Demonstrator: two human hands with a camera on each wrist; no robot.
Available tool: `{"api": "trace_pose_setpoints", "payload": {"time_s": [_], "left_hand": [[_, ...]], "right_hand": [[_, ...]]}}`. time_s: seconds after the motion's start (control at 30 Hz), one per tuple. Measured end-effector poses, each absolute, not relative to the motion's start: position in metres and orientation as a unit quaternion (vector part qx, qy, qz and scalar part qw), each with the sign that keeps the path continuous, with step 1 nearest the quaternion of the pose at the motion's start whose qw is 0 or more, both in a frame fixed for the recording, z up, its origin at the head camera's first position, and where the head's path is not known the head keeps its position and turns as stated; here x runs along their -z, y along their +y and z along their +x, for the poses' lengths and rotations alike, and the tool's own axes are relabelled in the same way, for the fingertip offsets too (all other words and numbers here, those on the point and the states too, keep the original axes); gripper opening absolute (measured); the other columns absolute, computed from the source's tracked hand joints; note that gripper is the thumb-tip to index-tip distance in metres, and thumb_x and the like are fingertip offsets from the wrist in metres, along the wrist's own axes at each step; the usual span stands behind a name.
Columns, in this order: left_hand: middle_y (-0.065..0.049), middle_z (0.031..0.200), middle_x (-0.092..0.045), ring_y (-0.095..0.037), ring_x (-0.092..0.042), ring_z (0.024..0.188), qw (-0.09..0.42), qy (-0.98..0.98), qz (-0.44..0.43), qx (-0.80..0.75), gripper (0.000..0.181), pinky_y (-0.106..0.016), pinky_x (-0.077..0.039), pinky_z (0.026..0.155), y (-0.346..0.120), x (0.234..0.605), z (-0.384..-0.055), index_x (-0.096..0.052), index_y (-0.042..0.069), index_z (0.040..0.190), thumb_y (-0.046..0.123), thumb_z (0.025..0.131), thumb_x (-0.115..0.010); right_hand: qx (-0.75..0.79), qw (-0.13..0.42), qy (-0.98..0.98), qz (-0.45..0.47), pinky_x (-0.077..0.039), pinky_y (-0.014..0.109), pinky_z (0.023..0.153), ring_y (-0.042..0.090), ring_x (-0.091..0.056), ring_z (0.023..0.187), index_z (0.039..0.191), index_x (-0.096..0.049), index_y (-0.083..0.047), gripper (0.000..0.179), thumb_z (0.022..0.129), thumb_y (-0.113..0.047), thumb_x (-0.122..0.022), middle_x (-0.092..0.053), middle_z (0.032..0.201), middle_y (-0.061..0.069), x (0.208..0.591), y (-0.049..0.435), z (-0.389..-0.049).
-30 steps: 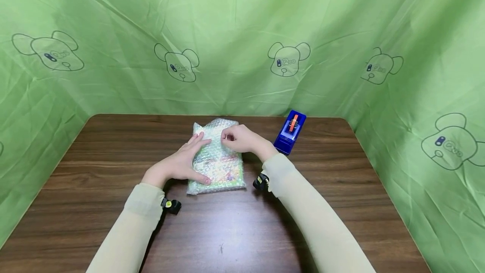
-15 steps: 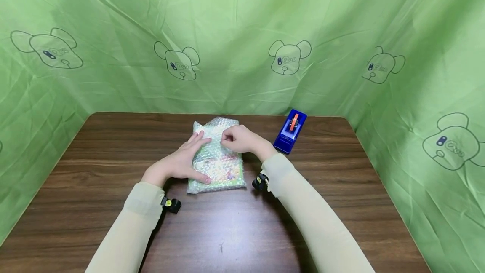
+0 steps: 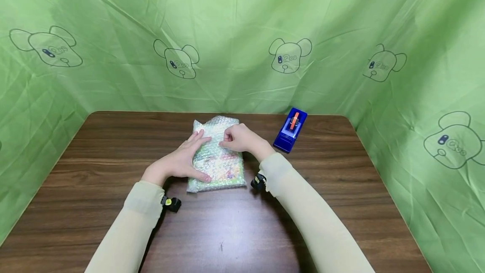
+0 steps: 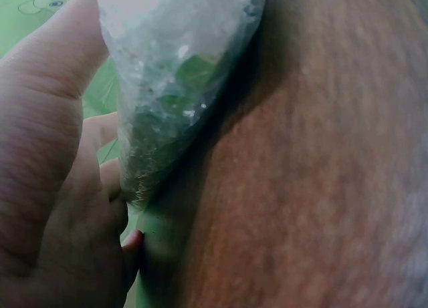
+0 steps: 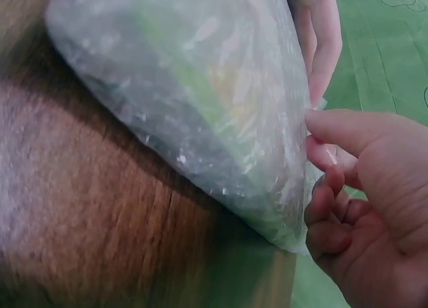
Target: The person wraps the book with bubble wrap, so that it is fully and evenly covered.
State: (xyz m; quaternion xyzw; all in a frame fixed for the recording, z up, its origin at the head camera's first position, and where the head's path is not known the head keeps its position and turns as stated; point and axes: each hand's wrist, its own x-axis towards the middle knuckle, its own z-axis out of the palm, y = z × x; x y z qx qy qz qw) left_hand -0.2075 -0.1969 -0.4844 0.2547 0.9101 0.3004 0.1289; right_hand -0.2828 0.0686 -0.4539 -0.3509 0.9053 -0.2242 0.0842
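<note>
A flat package in clear bubble wrap (image 3: 217, 165) lies on the table, with colourful print showing through. My left hand (image 3: 182, 160) rests on its left side, fingers spread and thumb near the lower edge. The right hand (image 3: 241, 139) is over the upper right part, fingers curled, thumb and forefinger pinching at the wrap's surface. In the right wrist view, thumb and forefinger of the right hand (image 5: 374, 181) meet the wrap, the other fingers folded below. The left wrist view shows the left hand (image 4: 53, 168) alongside the package's edge (image 4: 174, 74).
A blue tape dispenser (image 3: 290, 130) with an orange roll core stands behind the right forearm, near the table's back edge. The brown wood table (image 3: 113, 155) is walled by green cloth (image 3: 235, 54) at the back and sides. Each wrist wears a small black camera.
The right fingertips have shifted slightly left and down on the wrap, and the gap between thumb and forefinger has narrowed. The left hand stays in place. The head view has tilted a little.
</note>
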Motion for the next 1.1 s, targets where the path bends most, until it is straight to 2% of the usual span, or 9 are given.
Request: {"api": "trace_pose_setpoints", "payload": {"time_s": [0.2,0.4,0.47,0.77,0.87,1.0,1.1], "left_hand": [[-0.013,0.184,0.004,-0.036,0.007,0.169,0.130,0.910,0.254,-0.301,0.138,-0.072,-0.008,0.130,-0.196,0.483,-0.207,-0.025,0.018,0.175,0.071,0.069,-0.096],[-0.013,0.184,0.004,-0.036,0.007,0.169,0.131,0.912,0.251,-0.298,0.138,-0.072,-0.009,0.130,-0.196,0.483,-0.207,-0.025,0.019,0.175,0.072,0.069,-0.096],[-0.012,0.184,0.004,-0.036,0.007,0.169,0.131,0.913,0.250,-0.296,0.138,-0.072,-0.009,0.130,-0.196,0.484,-0.207,-0.025,0.020,0.175,0.072,0.069,-0.096],[-0.012,0.184,0.004,-0.036,0.007,0.169,0.130,0.913,0.247,-0.297,0.138,-0.072,-0.010,0.130,-0.195,0.483,-0.205,-0.025,0.021,0.175,0.072,0.068,-0.096],[-0.012,0.184,0.004,-0.036,0.007,0.169,0.129,0.913,0.248,-0.298,0.138,-0.072,-0.009,0.130,-0.194,0.483,-0.205,-0.025,0.020,0.175,0.072,0.068,-0.096],[-0.012,0.184,0.004,-0.036,0.007,0.169,0.130,0.913,0.248,-0.298,0.138,-0.072,-0.009,0.130,-0.194,0.484,-0.205,-0.025,0.020,0.175,0.072,0.069,-0.096],[-0.011,0.184,0.005,-0.035,0.007,0.169,0.130,0.913,0.248,-0.298,0.137,-0.072,-0.009,0.130,-0.194,0.485,-0.205,-0.025,0.021,0.175,0.072,0.069,-0.095]], "right_hand": [[0.220,0.101,0.919,-0.310,-0.053,0.026,0.068,0.008,-0.056,0.058,0.076,-0.069,-0.016,0.039,0.102,-0.042,-0.079,-0.065,0.067,-0.007,0.452,0.071,-0.282],[0.253,0.103,0.914,-0.300,-0.047,0.026,0.064,0.007,-0.044,0.054,0.067,-0.058,-0.016,0.049,0.103,-0.043,-0.078,-0.051,0.059,-0.009,0.459,0.082,-0.285],[0.258,0.095,0.910,-0.310,-0.045,0.026,0.066,0.008,-0.043,0.056,0.069,-0.057,-0.016,0.047,0.104,-0.041,-0.077,-0.049,0.060,-0.009,0.463,0.085,-0.287],[0.275,0.094,0.907,-0.304,-0.048,0.031,0.069,0.012,-0.048,0.063,0.081,-0.063,-0.013,0.038,0.104,-0.039,-0.076,-0.058,0.071,-0.004,0.471,0.093,-0.287],[0.291,0.096,0.908,-0.286,-0.048,0.030,0.070,0.013,-0.050,0.066,0.086,-0.061,-0.012,0.037,0.103,-0.040,-0.077,-0.058,0.074,-0.002,0.475,0.095,-0.288],[0.319,0.102,0.905,-0.264,-0.043,0.030,0.070,0.014,-0.047,0.068,0.091,-0.052,-0.012,0.039,0.102,-0.037,-0.080,-0.051,0.076,-0.002,0.479,0.099,-0.290],[0.326,0.105,0.901,-0.264,-0.039,0.030,0.070,0.014,-0.043,0.067,0.089,-0.047,-0.011,0.042,0.103,-0.034,-0.079,-0.044,0.074,-0.002,0.480,0.102,-0.290]]}}
